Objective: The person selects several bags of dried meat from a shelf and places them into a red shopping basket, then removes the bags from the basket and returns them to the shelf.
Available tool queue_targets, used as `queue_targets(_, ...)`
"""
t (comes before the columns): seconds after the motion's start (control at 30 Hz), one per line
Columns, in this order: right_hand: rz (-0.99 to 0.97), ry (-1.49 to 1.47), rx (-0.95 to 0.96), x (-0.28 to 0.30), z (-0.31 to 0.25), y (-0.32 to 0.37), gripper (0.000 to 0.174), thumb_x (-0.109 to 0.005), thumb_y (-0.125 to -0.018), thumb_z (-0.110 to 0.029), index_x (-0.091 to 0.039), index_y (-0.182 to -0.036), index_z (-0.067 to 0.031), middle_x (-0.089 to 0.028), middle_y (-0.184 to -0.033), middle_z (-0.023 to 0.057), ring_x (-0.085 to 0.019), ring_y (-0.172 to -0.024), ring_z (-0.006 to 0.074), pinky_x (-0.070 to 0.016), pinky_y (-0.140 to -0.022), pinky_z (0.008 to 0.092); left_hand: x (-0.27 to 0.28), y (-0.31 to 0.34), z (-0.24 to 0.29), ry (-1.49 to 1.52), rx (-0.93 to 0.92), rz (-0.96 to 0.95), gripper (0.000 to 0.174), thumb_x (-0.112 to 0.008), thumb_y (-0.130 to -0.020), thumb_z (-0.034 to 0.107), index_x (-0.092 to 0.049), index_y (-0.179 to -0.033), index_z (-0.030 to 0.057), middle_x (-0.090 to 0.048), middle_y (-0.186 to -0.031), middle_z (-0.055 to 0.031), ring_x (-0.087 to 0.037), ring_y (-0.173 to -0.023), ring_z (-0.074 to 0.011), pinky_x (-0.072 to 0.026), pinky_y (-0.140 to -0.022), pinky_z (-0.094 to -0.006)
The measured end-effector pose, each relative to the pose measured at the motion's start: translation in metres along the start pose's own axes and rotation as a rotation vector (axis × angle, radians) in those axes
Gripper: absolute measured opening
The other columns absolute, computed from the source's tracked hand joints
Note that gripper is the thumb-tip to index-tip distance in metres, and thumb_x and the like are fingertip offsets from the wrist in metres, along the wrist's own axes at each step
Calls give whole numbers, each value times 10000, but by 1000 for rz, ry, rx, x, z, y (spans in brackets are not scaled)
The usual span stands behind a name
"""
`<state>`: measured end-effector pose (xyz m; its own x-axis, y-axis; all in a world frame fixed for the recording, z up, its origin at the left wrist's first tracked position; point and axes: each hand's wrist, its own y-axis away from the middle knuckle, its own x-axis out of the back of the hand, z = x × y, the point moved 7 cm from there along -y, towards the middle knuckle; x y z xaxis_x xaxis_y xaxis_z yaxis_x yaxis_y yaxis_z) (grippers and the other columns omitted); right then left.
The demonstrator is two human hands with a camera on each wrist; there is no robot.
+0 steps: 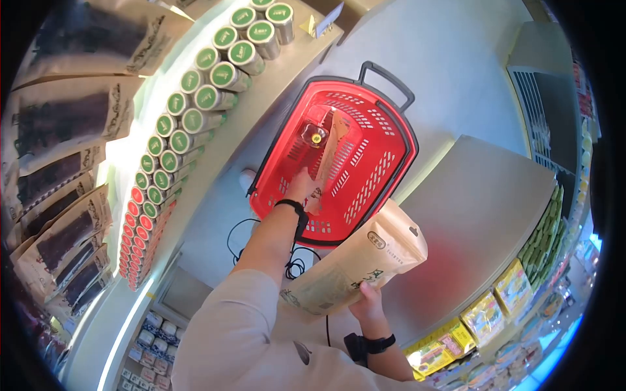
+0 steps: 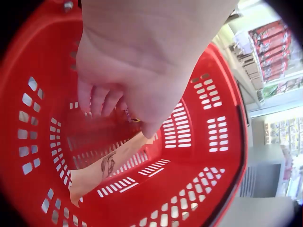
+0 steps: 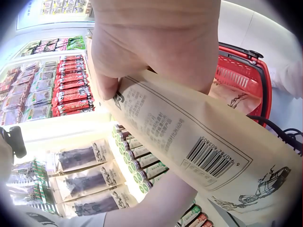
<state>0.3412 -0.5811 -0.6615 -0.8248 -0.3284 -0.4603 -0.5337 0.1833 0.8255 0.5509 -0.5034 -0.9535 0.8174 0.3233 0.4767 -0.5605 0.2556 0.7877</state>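
My left hand [image 1: 300,186] reaches down into a red shopping basket [image 1: 267,176]. Its thumb and curled fingers pinch the near end of a brown paper pouch [image 1: 329,156] that stands on edge there; the fingertips are partly hidden. Beside that pouch in the basket lies a clear pack with dark contents and a yellow spot [image 1: 316,138]. Outside the basket's near rim, my right hand [image 1: 368,303] grips a second paper pouch [image 1: 385,244] by its side. The right wrist view shows this pouch's printed back with a barcode [image 3: 210,156].
Rows of green- and red-topped cans [image 1: 195,120] line the shelf at left, with hanging paper pouches [image 1: 59,124] beyond. A grey metal counter [image 1: 482,189] stands at right, bordered by yellow packs [image 1: 482,319]. A black cable [image 1: 297,264] lies on the floor near the basket.
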Motion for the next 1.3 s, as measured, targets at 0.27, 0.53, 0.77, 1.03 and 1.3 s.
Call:
queue_targets(0.27, 161, -30, -92, 64, 29, -3, 633, -686, -794, -280, -410, -1319, -56, -519, -1273, 82, -484, -1187, 261, -382, -1004, 424, -97, -77, -24, 224, -114, 13, 239, -589, -840, 198, -655, -1027, 65, -668, -813, -137, -635, -754, -253, -488, -716, -363)
queue_targets(0.53, 132, -53, -84, 68, 17, -10, 632, -673, -807, -291, -405, -1327, -53, -509, -1291, 82, -473, -1204, 257, -376, -1009, 424, -126, -99, -15, 697, -25, -389, 317, -578, -860, 179, -582, -1131, 16, -642, -941, -130, -597, -854, -185, -471, -765, -326)
queue_targets(0.77, 98, -44, -35, 76, 10, -5, 628, -662, -815, -280, -392, -1331, -46, -502, -1296, 88, -471, -1207, 257, -377, -1009, 423, -96, -58, -9, 12, 64, 21, 506, -644, -808, 356, -548, -1126, -26, -604, -1103, -233, -574, -1051, -368, -463, -888, -422)
queue_targets(1.03, -85, 32, 46, 28, -4, 12, 628, -640, -831, -269, -361, -1341, -32, -476, -1304, 115, -461, -1205, 278, -371, -1018, 444, 102, 154, 2, 507, -291, 19, 360, -577, -895, 125, -504, -1230, 16, -606, -1130, -117, -600, -996, -197, -477, -871, -313)
queue_targets(1.3, -250, 121, -27, -36, 13, 10, 663, -616, -839, -229, -285, -1380, -34, -433, -1326, 133, -449, -1206, 291, -364, -1018, 454, 452, 351, -34, 916, -406, 1227, 597, -547, -898, 70, -229, -1401, 11, -390, -1335, -156, -449, -1176, -218, -402, -959, -304)
